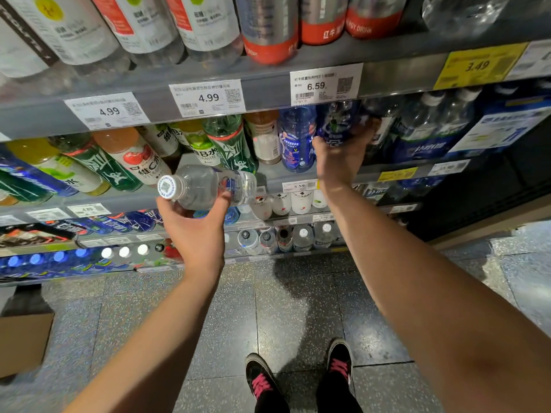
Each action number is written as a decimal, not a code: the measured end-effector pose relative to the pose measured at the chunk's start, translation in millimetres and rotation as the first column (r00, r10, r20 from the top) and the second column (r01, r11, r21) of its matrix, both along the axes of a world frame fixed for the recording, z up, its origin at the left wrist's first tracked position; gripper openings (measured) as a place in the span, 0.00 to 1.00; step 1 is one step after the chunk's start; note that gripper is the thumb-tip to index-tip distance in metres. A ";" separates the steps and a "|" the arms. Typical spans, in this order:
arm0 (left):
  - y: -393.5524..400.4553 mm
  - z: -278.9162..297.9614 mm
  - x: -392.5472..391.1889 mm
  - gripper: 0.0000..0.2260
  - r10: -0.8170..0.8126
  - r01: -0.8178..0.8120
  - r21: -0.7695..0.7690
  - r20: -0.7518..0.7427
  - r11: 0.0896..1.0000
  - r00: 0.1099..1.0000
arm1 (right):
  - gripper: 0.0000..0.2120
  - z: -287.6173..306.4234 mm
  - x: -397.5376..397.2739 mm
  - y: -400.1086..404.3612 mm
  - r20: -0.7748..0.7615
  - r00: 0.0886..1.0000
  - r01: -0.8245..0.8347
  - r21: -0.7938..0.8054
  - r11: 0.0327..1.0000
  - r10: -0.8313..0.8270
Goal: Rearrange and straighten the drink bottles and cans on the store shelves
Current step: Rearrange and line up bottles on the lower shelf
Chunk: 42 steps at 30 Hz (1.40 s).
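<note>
My left hand [195, 225] grips a clear water bottle [208, 186] that lies sideways in front of the shelves, its white cap pointing left. My right hand [338, 158] is closed around a dark blue bottle [337, 123] on the middle shelf, under the 6.59 price tag [325, 84]. Just left of it stands another blue bottle [296, 138]. Green, orange and yellow bottles [229, 141] fill the same shelf to the left.
The upper shelf [402, 73] holds white-labelled and red-and-silver bottles. Lower shelves carry blue bottles and small clear bottles [302, 236]. A cardboard box [24, 341] sits on the speckled floor at left. My shoes [262, 380] stand below. Dark water packs [432, 129] sit at right.
</note>
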<state>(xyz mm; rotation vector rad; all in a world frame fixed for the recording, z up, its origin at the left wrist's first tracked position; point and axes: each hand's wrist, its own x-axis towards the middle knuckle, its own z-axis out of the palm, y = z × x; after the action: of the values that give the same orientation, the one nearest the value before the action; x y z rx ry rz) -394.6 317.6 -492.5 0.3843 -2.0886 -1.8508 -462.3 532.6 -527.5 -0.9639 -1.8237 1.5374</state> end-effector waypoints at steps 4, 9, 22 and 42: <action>14.1 0.8 7.3 0.32 -0.036 0.036 0.025 0.024 0.999 0.999 | 0.51 0.9 -1.1 3.1 0.170 0.983 -0.081 0.084 0.993 0.066; 36.7 7.6 17.0 0.26 -0.091 0.089 0.059 0.044 0.994 0.995 | 0.50 1.6 -1.9 9.6 0.230 0.973 -0.053 0.149 0.987 0.017; 94.3 11.7 18.3 0.24 -0.135 0.124 0.123 0.087 0.985 0.987 | 0.45 10.2 8.2 28.2 0.222 0.970 -0.134 0.131 0.982 0.103; 236.1 7.7 -37.2 0.33 0.058 -0.025 -0.151 0.218 0.988 0.974 | 0.28 2.7 143.9 116.6 0.028 0.999 -0.036 -0.034 0.999 0.037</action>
<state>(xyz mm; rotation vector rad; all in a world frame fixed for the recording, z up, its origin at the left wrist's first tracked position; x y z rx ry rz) -431.8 553.7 -484.8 0.6174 -2.3262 -1.6834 -318.4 649.3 -524.8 -0.9778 -1.8503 1.5880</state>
